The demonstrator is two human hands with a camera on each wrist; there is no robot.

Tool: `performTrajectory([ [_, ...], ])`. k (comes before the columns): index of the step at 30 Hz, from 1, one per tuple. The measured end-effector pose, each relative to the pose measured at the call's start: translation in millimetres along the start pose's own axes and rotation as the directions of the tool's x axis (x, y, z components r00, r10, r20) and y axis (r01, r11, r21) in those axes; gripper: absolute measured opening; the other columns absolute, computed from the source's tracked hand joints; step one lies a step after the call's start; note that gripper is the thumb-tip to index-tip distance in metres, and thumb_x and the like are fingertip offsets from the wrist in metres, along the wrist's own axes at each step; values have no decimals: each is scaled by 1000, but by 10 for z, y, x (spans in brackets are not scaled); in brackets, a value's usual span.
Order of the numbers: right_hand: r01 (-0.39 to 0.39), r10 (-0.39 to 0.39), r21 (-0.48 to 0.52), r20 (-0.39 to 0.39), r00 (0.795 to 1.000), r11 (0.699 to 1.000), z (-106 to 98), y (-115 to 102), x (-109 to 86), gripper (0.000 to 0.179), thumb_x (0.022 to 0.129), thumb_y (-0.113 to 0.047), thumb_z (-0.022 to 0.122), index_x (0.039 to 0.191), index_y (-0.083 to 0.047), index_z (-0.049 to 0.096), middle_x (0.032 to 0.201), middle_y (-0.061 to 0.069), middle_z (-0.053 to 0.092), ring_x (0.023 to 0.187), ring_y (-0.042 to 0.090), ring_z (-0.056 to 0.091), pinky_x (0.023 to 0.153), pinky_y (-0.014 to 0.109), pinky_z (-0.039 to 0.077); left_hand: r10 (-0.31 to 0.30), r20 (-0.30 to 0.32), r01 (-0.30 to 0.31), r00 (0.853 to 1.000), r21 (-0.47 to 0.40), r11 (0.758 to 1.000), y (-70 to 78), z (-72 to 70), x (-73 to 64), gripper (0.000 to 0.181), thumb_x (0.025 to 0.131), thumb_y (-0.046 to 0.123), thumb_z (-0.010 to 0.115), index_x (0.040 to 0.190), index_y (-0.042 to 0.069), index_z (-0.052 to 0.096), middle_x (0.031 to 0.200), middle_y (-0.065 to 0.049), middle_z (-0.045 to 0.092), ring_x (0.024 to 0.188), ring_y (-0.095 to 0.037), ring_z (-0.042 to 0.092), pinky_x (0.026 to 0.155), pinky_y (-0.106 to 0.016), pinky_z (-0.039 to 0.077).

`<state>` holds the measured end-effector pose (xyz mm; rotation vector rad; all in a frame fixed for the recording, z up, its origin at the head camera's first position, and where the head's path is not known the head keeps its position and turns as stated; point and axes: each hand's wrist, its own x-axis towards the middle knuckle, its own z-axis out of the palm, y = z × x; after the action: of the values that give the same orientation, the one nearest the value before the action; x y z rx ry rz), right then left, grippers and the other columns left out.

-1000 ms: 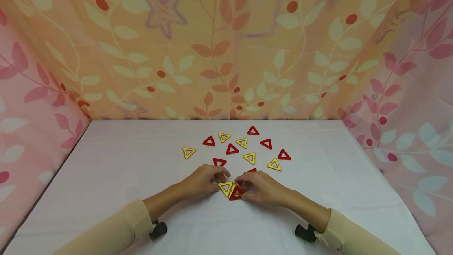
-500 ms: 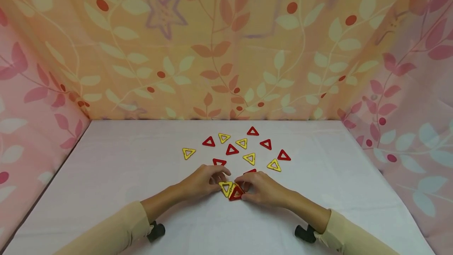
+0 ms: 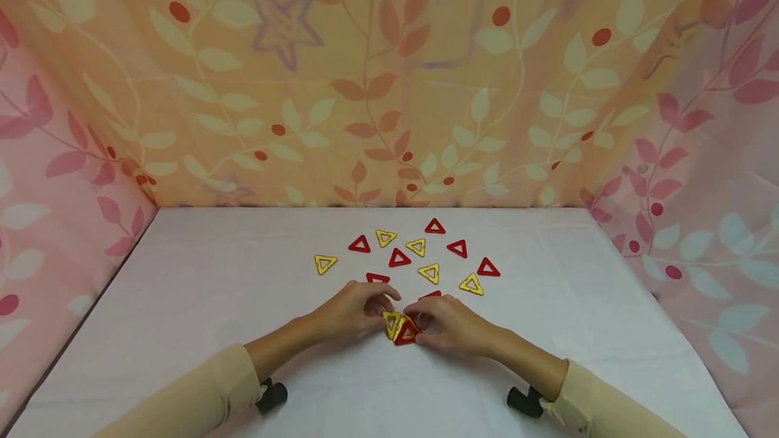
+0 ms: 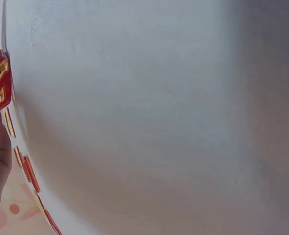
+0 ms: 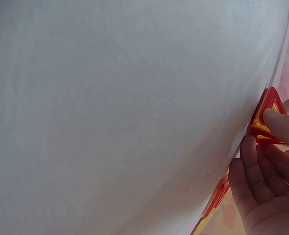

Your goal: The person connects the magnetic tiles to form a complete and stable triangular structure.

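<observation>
Low over the near middle of the table, both hands hold a small cluster of triangular magnetic tiles, joined side by side. My left hand (image 3: 353,309) grips the left side, at a yellow tile (image 3: 389,332) standing tilted. My right hand (image 3: 455,325) pinches the right side, thumb on a red tile (image 3: 406,341) that leans against the yellow one. In the right wrist view, the thumb presses across the red frame (image 5: 257,116), with yellow showing behind it. The left wrist view has red and yellow edges (image 4: 7,93) above the left fingers (image 4: 3,152). Fingers hide the cluster's back.
Beyond the hands, several loose red and yellow triangles lie flat, among them a yellow tile (image 3: 319,266) at the left and a red tile (image 3: 489,272) at the right. A red tile (image 3: 431,294) is partly behind the right hand. Patterned cloth (image 3: 377,107) encloses the white table (image 3: 201,276).
The yellow tile at the left hand has tipped up and swung right toward the red one, looking narrower now. The left fingers shifted slightly right with it. The right hand has stayed put.
</observation>
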<state>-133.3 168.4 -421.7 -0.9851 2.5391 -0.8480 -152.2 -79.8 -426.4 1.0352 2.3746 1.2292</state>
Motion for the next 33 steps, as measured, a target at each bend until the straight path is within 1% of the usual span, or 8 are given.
performTrajectory([
  [5, 10, -10, -10, -6, 1000, 1000, 1, -3, -2, 38, 87, -15, 78, 122, -8, 68, 102, -10, 67, 88, 7, 61, 82, 25, 53, 6, 5, -6, 1000, -10, 1000, 34, 15, 22, 36, 87, 1, 75, 121, 4, 64, 101, -5, 72, 88, -7, 64, 80, -26, 56],
  [9, 20, -20, -14, -4, 1000, 1000, 4, -11, 3, 38, 87, -15, 78, 122, -9, 67, 102, -10, 68, 88, 6, 62, 82, 24, 53, 8, 12, -8, 1000, -32, 999, 65, 33, 29, 34, 87, 0, 74, 119, 4, 65, 101, -5, 71, 90, -11, 66, 81, -24, 55],
  [12, 24, -24, -15, 1, 1000, 1000, 4, -22, 9, 38, 86, -15, 79, 122, -9, 67, 102, -9, 68, 88, 5, 62, 82, 24, 53, 10, 12, -9, 1000, -44, 999, 77, 52, 35, 34, 87, 1, 74, 119, 5, 65, 100, -4, 72, 92, -14, 67, 81, -22, 55],
  [15, 21, -20, -17, 6, 1000, 1000, 4, -30, 10, 39, 86, -15, 79, 122, -10, 67, 102, -10, 68, 87, 5, 62, 82, 24, 54, 4, 8, -4, 1000, -47, 999, 85, 77, 42, 35, 87, 3, 75, 120, 7, 64, 100, -1, 72, 93, -13, 67, 81, -21, 54],
  [19, 27, -27, -24, 0, 1000, 999, 5, -30, 8, 42, 85, -16, 80, 124, -9, 66, 103, -9, 68, 88, 5, 62, 82, 24, 54, 5, -5, -5, 1000, -48, 999, 86, 105, 54, 36, 87, 3, 75, 121, 7, 64, 100, 0, 72, 93, -12, 67, 81, -20, 54],
  [24, 50, -50, -29, -10, 999, 998, 7, -27, 5, 43, 85, -16, 80, 125, -8, 66, 105, -8, 69, 89, 6, 63, 82, 25, 54, 12, -16, -12, 1000, -50, 999, 104, 122, 56, 36, 87, 2, 74, 121, 6, 63, 99, 0, 71, 91, -13, 67, 81, -23, 55],
  [30, 45, -45, -26, -5, 999, 999, 12, -33, -1, 43, 85, -15, 80, 124, -7, 67, 104, -8, 69, 88, 4, 63, 82, 24, 54, 13, -18, -14, 1000, -58, 998, 116, 133, 47, 36, 88, 2, 74, 122, 5, 62, 100, -1, 70, 91, -14, 66, 83, -29, 56],
  [33, 46, -46, -23, -5, 999, 999, 14, -26, 5, 41, 85, -14, 80, 123, -8, 67, 101, -9, 69, 87, 4, 62, 81, 24, 54, 4, -17, -5, 1000, -60, 998, 103, 142, 42, 37, 87, 3, 75, 123, 5, 62, 101, -2, 70, 91, -13, 66, 83, -28, 56],
])
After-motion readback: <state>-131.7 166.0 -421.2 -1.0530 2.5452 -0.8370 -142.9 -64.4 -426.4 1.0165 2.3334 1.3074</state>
